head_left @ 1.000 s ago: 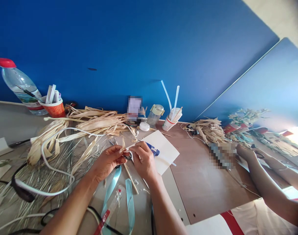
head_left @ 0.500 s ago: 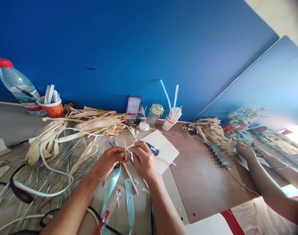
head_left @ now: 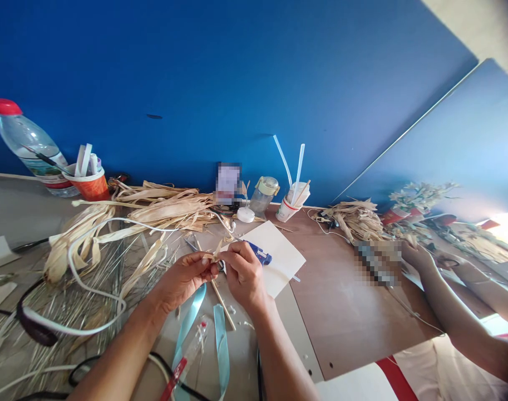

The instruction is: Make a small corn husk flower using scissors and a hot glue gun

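Note:
Between my two hands is a small piece of dried corn husk (head_left: 216, 250), pale and pointed at the top. My left hand (head_left: 191, 271) pinches it from the left with thumb and forefinger. From the other side my right hand (head_left: 242, 272) closes its fingertips on the same piece. A wooden stick (head_left: 224, 305) lies on the table below the hands. A light blue ribbon (head_left: 221, 345) runs toward me. Just beyond my right hand, a blue glue gun (head_left: 259, 253) rests on a white sheet (head_left: 284, 253); my hand partly hides it.
Dried husks (head_left: 170, 209) and thin wires (head_left: 95, 289) cover the left side, crossed by a white cable (head_left: 72, 256). A water bottle (head_left: 28, 139), an orange paper cup (head_left: 90, 184), a glass jar (head_left: 264, 196) and a cup with straws (head_left: 293, 203) line the partition. Another person's arms (head_left: 441, 289) work at right.
The husk piece stood upright and now leans, its tip tilted to the right. My left fingers have shifted slightly around it. The other person's hands have moved a little.

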`<action>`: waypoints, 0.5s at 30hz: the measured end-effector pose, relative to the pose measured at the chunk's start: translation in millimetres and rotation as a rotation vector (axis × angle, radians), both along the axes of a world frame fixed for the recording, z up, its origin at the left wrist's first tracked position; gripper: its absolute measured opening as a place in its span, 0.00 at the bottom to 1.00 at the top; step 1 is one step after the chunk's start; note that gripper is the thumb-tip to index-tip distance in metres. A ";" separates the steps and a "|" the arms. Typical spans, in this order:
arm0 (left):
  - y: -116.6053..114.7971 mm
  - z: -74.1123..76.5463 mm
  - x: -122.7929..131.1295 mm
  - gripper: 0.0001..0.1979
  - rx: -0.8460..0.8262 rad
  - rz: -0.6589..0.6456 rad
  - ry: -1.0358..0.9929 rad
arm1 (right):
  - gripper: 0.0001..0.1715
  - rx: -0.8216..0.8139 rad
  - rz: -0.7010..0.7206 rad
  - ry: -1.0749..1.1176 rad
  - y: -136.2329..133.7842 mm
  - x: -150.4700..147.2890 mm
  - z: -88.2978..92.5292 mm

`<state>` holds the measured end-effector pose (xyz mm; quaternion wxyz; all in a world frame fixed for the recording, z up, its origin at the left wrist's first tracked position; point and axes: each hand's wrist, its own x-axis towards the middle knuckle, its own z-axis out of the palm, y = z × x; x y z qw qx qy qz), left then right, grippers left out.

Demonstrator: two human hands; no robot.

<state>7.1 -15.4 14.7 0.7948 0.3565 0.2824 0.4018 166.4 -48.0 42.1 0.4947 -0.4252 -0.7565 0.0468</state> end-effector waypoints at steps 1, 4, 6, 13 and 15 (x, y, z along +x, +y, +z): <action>-0.7 1.4 0.1 0.14 -0.017 0.002 -0.003 | 0.17 0.003 0.003 0.000 0.0 -0.2 0.2; -2.1 3.7 0.6 0.18 -0.056 0.001 -0.011 | 0.18 0.006 0.010 -0.010 0.0 -0.8 0.4; -2.2 3.5 0.7 0.19 -0.061 -0.007 -0.012 | 0.18 0.002 0.010 -0.010 0.1 -1.0 -0.1; -0.5 -1.0 2.2 0.20 -0.105 -0.022 -0.020 | 0.18 -0.019 0.029 0.008 0.7 -1.0 -2.6; -0.5 -1.7 2.7 0.18 -0.117 -0.010 -0.026 | 0.18 -0.010 0.037 0.024 0.8 -1.1 -2.9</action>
